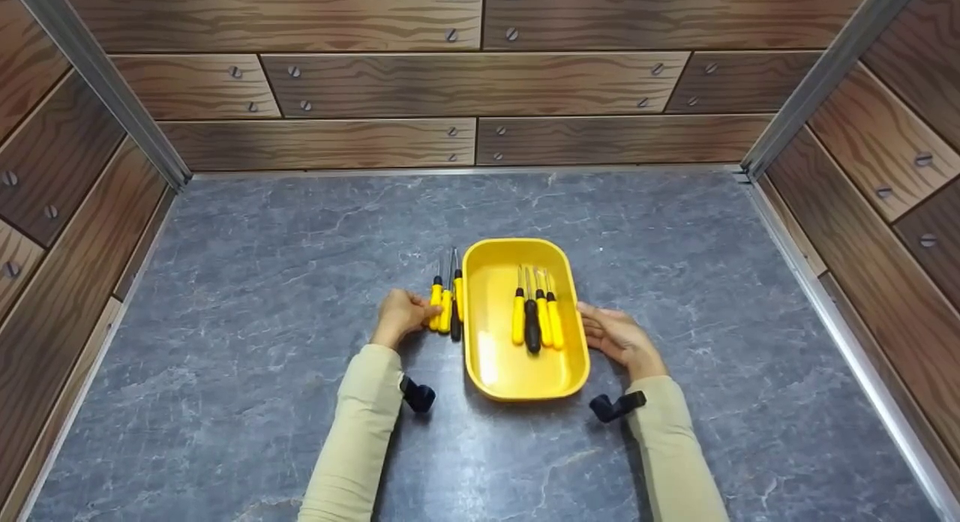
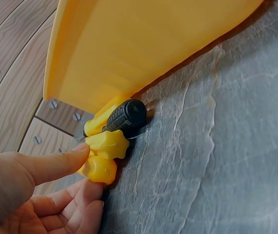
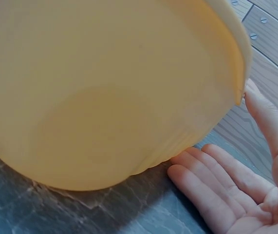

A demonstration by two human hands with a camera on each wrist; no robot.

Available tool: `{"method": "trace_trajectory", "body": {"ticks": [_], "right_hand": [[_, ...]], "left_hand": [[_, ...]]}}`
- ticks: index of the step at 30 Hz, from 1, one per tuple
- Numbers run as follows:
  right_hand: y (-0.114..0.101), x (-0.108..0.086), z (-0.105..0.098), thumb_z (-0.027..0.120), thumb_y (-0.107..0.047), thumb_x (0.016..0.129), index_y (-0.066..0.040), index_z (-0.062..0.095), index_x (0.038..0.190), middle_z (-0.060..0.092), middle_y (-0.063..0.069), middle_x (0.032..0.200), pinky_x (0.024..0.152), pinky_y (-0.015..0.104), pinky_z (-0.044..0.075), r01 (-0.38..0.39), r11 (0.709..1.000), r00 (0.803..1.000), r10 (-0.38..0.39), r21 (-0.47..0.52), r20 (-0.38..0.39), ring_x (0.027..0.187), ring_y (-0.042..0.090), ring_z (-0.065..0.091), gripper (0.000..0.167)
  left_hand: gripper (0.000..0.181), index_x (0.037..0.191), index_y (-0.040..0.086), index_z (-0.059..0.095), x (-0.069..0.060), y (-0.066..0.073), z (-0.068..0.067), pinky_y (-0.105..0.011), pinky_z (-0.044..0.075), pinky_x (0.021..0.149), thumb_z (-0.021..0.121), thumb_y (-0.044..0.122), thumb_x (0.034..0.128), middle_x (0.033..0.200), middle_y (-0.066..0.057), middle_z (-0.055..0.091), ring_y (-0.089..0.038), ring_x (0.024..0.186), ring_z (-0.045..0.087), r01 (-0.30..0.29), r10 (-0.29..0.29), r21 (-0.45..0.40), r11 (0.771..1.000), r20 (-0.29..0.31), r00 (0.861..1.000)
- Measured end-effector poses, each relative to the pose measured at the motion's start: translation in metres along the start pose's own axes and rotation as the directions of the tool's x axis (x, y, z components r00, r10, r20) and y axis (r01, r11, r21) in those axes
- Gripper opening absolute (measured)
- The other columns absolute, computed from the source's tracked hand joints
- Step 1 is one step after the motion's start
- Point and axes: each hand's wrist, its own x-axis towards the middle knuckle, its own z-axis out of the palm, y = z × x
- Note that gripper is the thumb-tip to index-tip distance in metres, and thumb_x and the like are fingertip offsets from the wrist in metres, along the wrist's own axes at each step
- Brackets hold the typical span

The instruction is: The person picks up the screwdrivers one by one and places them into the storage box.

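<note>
A yellow plastic tray [image 1: 487, 372] rests on the grey marbled surface, with several screwdrivers [image 1: 532, 327] inside, their handles yellow or black. Along its left outer wall lies a row of screwdrivers: two yellow-handled ones [image 2: 99, 168], one black-handled [image 2: 126, 116] and one more yellow-handled [image 1: 459, 286] closest to the wall. My left hand [image 1: 403, 313] pinches a yellow screwdriver at the outer end of this row, thumb above and fingers below the handles. On the tray's right side, my right hand [image 1: 616, 334] touches the wall with fairly straight fingers, its thumb [image 3: 263, 109] near the rim.
Wood-patterned panels [image 1: 472, 83] with metal edge strips enclose the surface at the back and both sides. A black wrist camera [image 1: 418, 394] sits by the left sleeve, another [image 1: 616, 407] by the right sleeve.
</note>
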Motion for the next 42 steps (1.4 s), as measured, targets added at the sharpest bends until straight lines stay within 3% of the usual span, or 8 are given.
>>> {"method": "trace_trajectory", "body": {"ticks": [16, 23, 31, 42], "right_hand": [[0.0005, 0.0006, -0.0011, 0.061, -0.022, 0.095, -0.017, 0.072, 0.082, 0.074, -0.002, 0.082, 0.076, 0.023, 0.061, 0.001, 1.000, 1.000, -0.001, -0.016, -0.014, 0.081, 0.009, 0.070, 0.018], [-0.0003, -0.0009, -0.0001, 0.060, -0.023, 0.095, -0.017, 0.071, 0.083, 0.074, -0.002, 0.082, 0.076, 0.023, 0.061, 0.002, 1.000, 1.000, -0.002, -0.024, -0.012, 0.081, 0.009, 0.070, 0.017], [-0.0008, -0.0019, 0.0002, 0.060, -0.022, 0.095, -0.017, 0.072, 0.082, 0.074, -0.002, 0.081, 0.076, 0.022, 0.061, 0.003, 1.000, 1.000, -0.003, -0.010, -0.001, 0.080, 0.009, 0.070, 0.018], [0.0009, 0.0001, -0.0001, 0.061, -0.022, 0.095, -0.016, 0.071, 0.085, 0.075, -0.002, 0.084, 0.078, 0.024, 0.062, 0.001, 1.000, 1.000, -0.001, -0.009, -0.004, 0.083, 0.009, 0.071, 0.015]], "left_hand": [[0.021, 0.083, 0.002, 0.071, -0.0011, -0.0002, -0.0013, -0.013, 0.039, 0.047, 0.078, 0.022, 0.0799, 0.058, 0.006, 0.052, -0.007, 0.052, 0.047, -0.006, 0.006, -0.006, 1.000, -0.007, 1.000], [0.022, 0.091, 0.000, 0.071, 0.0034, -0.0003, 0.0005, -0.012, 0.049, 0.047, 0.076, 0.020, 0.0820, 0.068, 0.002, 0.056, -0.005, 0.051, 0.051, 0.047, -0.045, -0.056, 0.997, 0.037, 0.998], [0.021, 0.093, -0.001, 0.071, 0.0007, -0.0015, -0.0006, -0.012, 0.048, 0.049, 0.075, 0.018, 0.0830, 0.070, 0.000, 0.058, -0.006, 0.054, 0.052, 0.046, -0.042, -0.075, 0.996, 0.047, 0.998], [0.020, 0.089, 0.000, 0.073, -0.0006, -0.0011, 0.0000, -0.013, 0.045, 0.048, 0.074, 0.019, 0.0833, 0.070, 0.000, 0.060, -0.006, 0.053, 0.051, 0.016, -0.016, -0.020, 1.000, 0.024, 1.000]]}}
